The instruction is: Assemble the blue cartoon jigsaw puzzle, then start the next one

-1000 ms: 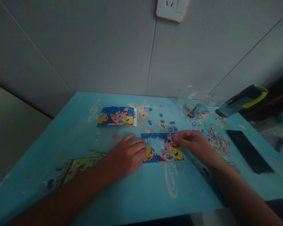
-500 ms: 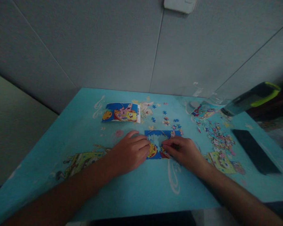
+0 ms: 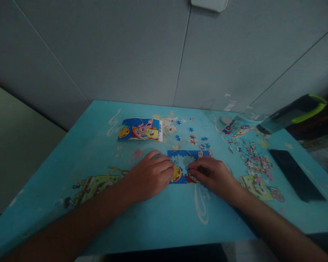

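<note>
A partly assembled jigsaw puzzle (image 3: 184,179), blue with a yellow figure, lies flat with a gap in its middle showing the tabletop. My left hand (image 3: 154,174) rests along its left edge, fingers bent, fingertips touching it. On the right side, my right hand (image 3: 211,173) pinches thumb and fingers at the inner edge of the gap. What it pinches looks like a small puzzle piece, mostly hidden by the fingers. Loose blue puzzle pieces (image 3: 191,129) are scattered just beyond the puzzle. Behind it lies a picture packet (image 3: 141,129) with matching cartoon artwork.
A heap of mixed puzzle pieces (image 3: 255,160) lies at the right, beside a dark flat slab (image 3: 296,175). Behind the heap are a clear labelled container (image 3: 242,124), lying on its side, and a dark bottle (image 3: 287,113) with a lime-green loop. The turquoise cartoon-printed table (image 3: 153,225) meets a grey wall.
Both hands stay at the puzzle almost unmoved. My right fingers shift very slightly at the gap's edge, and the view tilts a little.
</note>
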Motion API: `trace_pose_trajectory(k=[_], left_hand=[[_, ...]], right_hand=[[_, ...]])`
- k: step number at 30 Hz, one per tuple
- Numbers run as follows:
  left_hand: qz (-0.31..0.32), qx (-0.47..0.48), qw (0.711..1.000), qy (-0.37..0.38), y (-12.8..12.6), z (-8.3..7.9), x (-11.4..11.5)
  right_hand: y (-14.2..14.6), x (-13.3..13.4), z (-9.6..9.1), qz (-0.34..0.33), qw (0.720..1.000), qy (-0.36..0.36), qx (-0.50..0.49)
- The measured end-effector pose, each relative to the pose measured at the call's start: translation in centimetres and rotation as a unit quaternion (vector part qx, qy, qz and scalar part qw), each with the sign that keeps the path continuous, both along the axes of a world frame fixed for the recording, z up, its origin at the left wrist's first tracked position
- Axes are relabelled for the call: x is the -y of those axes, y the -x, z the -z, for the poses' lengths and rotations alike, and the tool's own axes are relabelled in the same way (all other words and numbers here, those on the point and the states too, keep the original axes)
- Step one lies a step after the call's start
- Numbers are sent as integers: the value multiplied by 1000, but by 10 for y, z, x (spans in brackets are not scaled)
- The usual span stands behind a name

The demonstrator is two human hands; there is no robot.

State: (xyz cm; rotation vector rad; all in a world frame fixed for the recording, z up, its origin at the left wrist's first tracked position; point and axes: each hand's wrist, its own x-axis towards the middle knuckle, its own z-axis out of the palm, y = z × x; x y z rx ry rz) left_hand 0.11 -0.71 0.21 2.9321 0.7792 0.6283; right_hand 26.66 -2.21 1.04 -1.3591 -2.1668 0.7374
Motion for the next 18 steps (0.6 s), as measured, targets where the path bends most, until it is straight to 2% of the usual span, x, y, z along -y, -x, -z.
trace_pose_trajectory(k=[18], left_hand=[[1, 4, 1000, -3, -1, -2, 0]], right_hand=[[1, -2, -6, -45, 997, -42, 49]])
